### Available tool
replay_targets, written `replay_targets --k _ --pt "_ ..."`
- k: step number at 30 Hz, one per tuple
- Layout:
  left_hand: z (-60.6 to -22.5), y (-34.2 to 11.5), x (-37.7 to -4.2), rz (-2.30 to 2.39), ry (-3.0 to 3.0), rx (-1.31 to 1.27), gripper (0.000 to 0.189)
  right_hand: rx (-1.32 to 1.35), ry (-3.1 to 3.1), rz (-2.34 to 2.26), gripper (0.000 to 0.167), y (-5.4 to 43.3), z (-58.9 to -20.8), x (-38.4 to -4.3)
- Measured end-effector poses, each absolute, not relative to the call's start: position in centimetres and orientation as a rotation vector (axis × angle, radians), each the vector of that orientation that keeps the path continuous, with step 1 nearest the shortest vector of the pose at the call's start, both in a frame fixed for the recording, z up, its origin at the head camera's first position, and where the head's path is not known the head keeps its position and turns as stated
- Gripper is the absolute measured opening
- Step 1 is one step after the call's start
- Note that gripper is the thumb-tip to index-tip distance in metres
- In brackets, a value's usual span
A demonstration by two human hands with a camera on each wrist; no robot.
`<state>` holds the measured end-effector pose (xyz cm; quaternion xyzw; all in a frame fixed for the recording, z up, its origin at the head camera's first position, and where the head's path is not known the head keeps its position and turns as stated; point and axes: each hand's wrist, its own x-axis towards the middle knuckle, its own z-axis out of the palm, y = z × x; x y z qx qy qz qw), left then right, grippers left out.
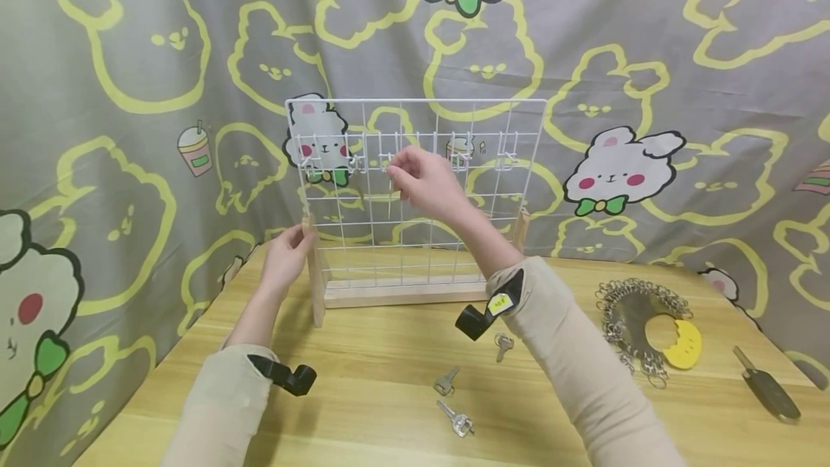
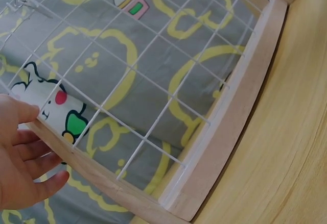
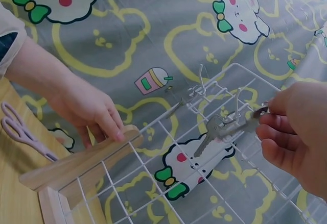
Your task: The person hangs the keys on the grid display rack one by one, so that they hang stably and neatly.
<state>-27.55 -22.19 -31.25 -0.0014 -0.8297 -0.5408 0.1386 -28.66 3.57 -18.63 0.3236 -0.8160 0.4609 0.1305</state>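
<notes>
A white wire grid rack (image 1: pixel 415 222) stands upright on a wooden base, with a row of hooks near its top. My left hand (image 1: pixel 287 258) pinches the top of its left wooden post (image 1: pixel 314 279), thumb on one side and fingers on the other. My right hand (image 1: pixel 424 182) is raised at a middle hook and pinches a key (image 3: pixel 245 127) by its ring end; the fingers partly hide it. In the right wrist view another key (image 3: pixel 208 136) hangs from a hook beside it, and a further key (image 3: pixel 174 109) hangs farther left.
Three loose keys lie on the table (image 1: pixel 376 395), one key (image 1: pixel 456 420) nearest me. Rightward are a ring of many small metal rings (image 1: pixel 642 294) with a yellow piece (image 1: pixel 684 344), and a dark-handled tool (image 1: pixel 772 395). Scissors (image 3: pixel 23 134) lie beyond the left post. A patterned curtain (image 1: pixel 603 13) hangs behind.
</notes>
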Motion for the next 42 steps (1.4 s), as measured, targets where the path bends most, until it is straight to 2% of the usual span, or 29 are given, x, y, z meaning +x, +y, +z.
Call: replay_targets --k 24,42 --pt "-31.4 -22.2 -27.4 -1.59 -2.396 0.011 0.054 0.741 -2.288 1.386 0.015 2.5 -18.5 -29.0" --pt "-31.2 -22.1 -27.3 -1.586 -2.396 0.003 0.056 0.776 -2.251 1.388 0.01 2.7 -18.6 -29.1"
